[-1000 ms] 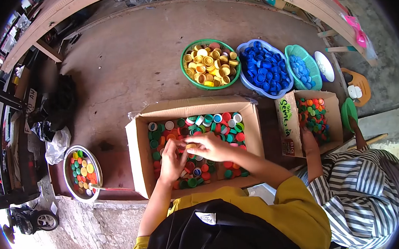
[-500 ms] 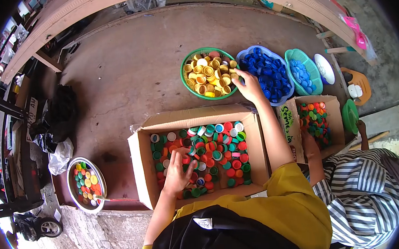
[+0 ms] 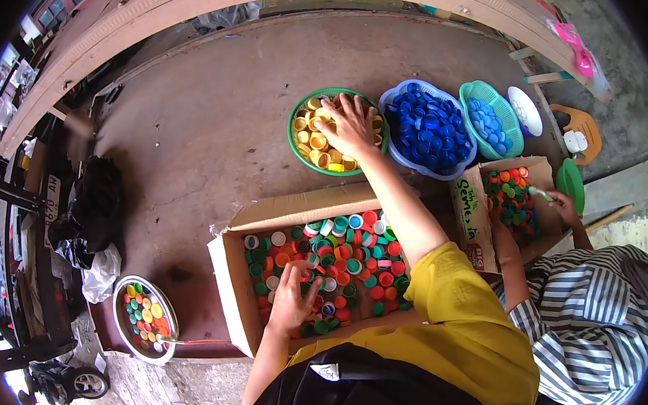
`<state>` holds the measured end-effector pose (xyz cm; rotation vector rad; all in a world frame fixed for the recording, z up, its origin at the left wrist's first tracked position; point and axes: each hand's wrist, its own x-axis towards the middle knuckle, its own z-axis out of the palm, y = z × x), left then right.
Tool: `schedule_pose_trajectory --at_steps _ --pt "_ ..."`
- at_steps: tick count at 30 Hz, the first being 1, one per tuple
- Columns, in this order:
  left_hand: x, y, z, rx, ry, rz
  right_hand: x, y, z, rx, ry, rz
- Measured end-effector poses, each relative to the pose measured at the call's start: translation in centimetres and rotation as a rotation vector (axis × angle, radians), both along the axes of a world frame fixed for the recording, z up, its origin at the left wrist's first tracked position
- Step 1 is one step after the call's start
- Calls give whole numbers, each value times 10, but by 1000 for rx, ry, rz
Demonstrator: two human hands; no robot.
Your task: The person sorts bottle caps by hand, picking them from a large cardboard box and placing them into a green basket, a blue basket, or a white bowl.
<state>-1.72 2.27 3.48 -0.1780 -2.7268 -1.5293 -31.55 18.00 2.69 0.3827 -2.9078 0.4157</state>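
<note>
My right hand (image 3: 349, 130) lies spread over the yellow bottle caps (image 3: 320, 143) in a round green basket (image 3: 295, 159), its fingers apart. Near the left side of a large cardboard box (image 3: 234, 293), my left hand (image 3: 292, 300) rests over mixed bottle caps (image 3: 353, 265) in red, green, orange and white. Its fingers are loosely bent, with a gap between thumb and forefinger, and no cap shows in its grasp.
Right of the green basket stand a basket of dark blue caps (image 3: 429, 129), a turquoise basket of light blue caps (image 3: 489, 125) and a white bowl (image 3: 526, 112). A co-worker in striped sleeves reaches into a smaller box (image 3: 473, 213). A metal tray (image 3: 124, 336) of caps sits left.
My right hand has moved left from the basket's right edge onto the yellow caps, and its fingers have spread. My left hand stays in the box. The co-worker's far hand has come to the smaller box.
</note>
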Motion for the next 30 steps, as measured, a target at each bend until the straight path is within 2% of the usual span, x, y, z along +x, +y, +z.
schedule_pose_trajectory --at_steps 8,12,14,15,16,18,19,20,22,24,25,26,28,30 --pt "-1 2 3 14 -85 -25 -1 7 -5 22 23 54" --pt "-3 0 0 -4 78 -13 -2 8 10 -26 -107 73" --pt "-3 -6 -1 84 62 69 8 12 20 30 30 109" --pt "-1 -10 -5 294 -19 154 15 15 22 -10 96 147" --pt "0 -15 -8 501 -93 242 31 11 28 -107 304 189" --pt "3 -29 -1 637 0 275 73 8 51 -393 405 388" --pt "9 -37 5 665 -36 296 101 1 56 -585 414 467" --pt "15 -41 12 640 -15 324 126 0 59 -625 380 592" --pt "31 -49 21 690 -74 313 184 -3 46 -648 -1 735" --pt "45 -53 22 637 -59 294 226 -1 11 -326 -150 955" --pt "51 -54 21 612 -50 282 245 -3 -9 -349 -184 1017" --pt "57 -55 21 584 -39 271 261 -5 -21 -324 -347 1029" --pt "67 -52 21 592 -18 308 282 -11 -36 -174 -443 1093" --pt "75 -49 14 593 25 346 287 -13 -44 -153 -305 1152"
